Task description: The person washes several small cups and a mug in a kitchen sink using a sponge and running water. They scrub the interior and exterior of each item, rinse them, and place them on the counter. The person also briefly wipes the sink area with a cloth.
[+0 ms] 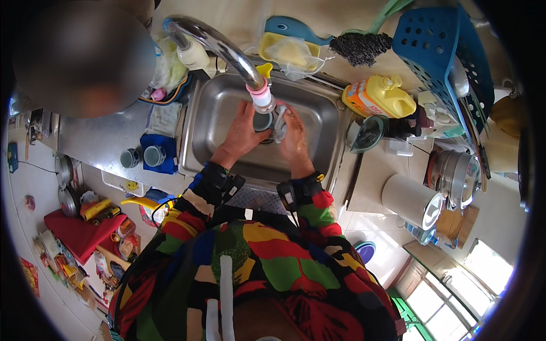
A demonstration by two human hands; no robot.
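Observation:
My left hand (241, 134) grips a small cup (261, 122) over the stainless steel sink (209, 145). The cup's mouth faces up, just under the nozzle (263, 100) of the chrome faucet (217, 40). In my right hand (294, 136) is a crumpled pale cloth (280, 124), held against the cup's right side. Whether water is flowing cannot be made out. On the steel counter to the left, one patterned cup (154, 156) rests on a folded blue cloth (160, 169). Beside it stands a second patterned cup (129, 158).
A grey cloth (164, 119) lies left of the sink. Behind it are a white pump bottle (192, 55) and a yellow sponge tray (266, 44). To the right stand a yellow detergent jug (377, 97), a blue perforated rack (426, 38) and a white canister (405, 198). Another person's head is blurred at upper left.

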